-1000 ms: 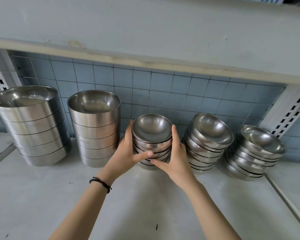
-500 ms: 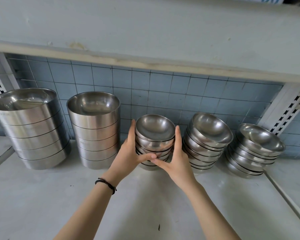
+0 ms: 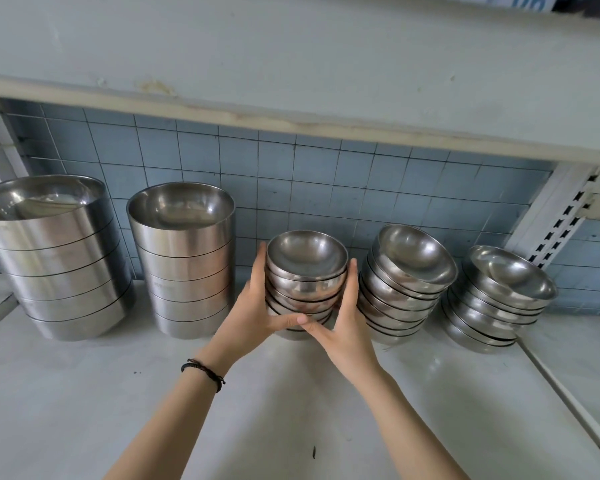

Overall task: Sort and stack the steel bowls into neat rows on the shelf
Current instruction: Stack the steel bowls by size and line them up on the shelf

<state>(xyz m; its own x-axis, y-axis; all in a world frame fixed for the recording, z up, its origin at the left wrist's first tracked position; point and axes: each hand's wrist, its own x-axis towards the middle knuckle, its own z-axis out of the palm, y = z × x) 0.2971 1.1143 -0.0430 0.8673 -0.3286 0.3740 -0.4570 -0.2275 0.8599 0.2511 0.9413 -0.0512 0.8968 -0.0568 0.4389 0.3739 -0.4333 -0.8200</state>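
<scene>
Grip: the left hand (image 3: 253,317) and the right hand (image 3: 343,327) clasped a stack of small round shiny steel bowls (image 3: 305,275) from either side, with their thumbs meeting across its lower front.
Stack's place: it sat between the palms, low over the pale grey shelf (image 3: 118,393). The thumbs hid its base, so I could not tell whether it rested there or was lifted.
Inside the grip: the bowls sat nested a little unevenly. Unequal squeeze would likely have slid the upper ones off sideways.
Right of the grip: a leaning stack of shallow steel dishes (image 3: 406,282) stood just beside the right knuckles. A brush on letting go could have toppled it.
Left of the grip: a tall upright stack of straight-sided steel bowls (image 3: 187,265) stood near the left hand. A bump there seemed less serious.
Behind the grip: the blue tiled wall (image 3: 326,181) was close. Pushing too far back could have tipped the held stack forward.
</scene>
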